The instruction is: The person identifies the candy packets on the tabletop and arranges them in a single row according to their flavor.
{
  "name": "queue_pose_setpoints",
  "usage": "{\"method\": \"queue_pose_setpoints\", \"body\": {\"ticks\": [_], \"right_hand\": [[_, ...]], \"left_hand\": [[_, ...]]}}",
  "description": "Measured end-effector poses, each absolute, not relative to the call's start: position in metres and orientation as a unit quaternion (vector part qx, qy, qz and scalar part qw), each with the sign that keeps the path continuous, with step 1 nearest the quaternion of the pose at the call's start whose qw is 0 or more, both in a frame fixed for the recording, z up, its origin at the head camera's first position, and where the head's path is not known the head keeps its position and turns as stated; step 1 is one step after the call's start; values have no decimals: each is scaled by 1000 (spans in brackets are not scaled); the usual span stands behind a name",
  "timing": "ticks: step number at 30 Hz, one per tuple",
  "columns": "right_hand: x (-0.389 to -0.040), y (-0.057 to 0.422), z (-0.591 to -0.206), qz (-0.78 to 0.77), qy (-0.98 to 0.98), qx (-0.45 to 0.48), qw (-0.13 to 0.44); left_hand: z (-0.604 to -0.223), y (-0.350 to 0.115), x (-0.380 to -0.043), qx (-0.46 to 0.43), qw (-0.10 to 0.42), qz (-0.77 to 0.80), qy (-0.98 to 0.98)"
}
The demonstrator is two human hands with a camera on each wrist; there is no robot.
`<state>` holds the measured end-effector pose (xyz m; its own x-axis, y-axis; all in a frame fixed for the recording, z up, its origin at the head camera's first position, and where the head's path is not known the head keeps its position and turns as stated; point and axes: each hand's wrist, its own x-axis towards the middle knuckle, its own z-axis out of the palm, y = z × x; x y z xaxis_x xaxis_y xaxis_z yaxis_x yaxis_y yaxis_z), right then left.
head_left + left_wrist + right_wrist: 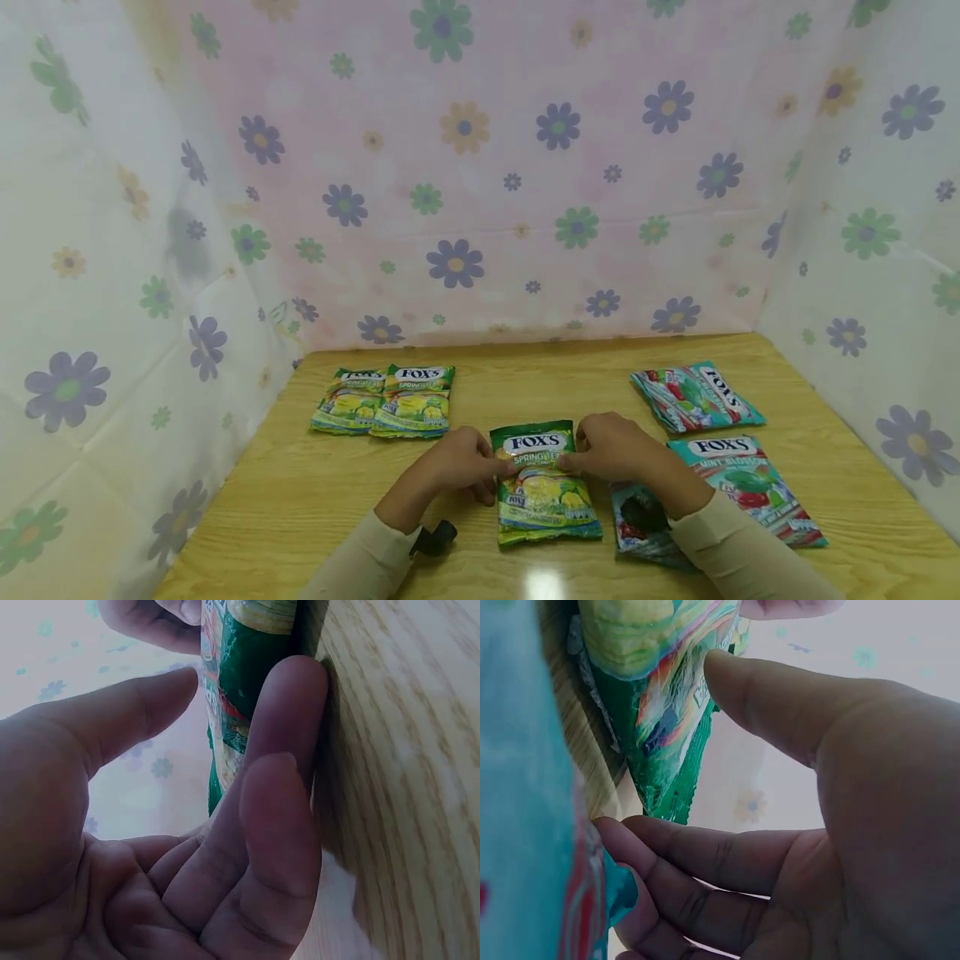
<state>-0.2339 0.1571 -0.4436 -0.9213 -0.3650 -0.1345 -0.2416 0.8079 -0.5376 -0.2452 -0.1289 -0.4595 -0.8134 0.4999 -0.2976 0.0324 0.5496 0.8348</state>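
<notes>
A green and yellow Fox's Spring Tea candy bag lies face up at the front middle of the table, its label upright. My left hand grips its left edge, with the thumb on the front and the fingers low by the side, as the left wrist view shows. At the opposite edge my right hand holds the bag, thumb on its face and fingers curled near a top corner. In the right wrist view, a blue-green bag stands close beside those fingers.
Two more Spring Tea bags overlap side by side at the back left. On the right lie Mint Blossom bags, one turned sideways at the back, another nearer, and one partly under my right wrist. Flowered cloth encloses the wooden table.
</notes>
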Motion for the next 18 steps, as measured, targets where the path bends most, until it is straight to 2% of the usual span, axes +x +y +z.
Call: {"method": "queue_pose_setpoints", "body": {"ticks": [9,18], "right_hand": [[-234,155,-444,-275,937,-167,137],[-233,156,-444,-296,928,-179,136]], "left_hand": [[-460,-127,-243,159,304,473,812],[-461,-127,-243,161,303,479,808]]}}
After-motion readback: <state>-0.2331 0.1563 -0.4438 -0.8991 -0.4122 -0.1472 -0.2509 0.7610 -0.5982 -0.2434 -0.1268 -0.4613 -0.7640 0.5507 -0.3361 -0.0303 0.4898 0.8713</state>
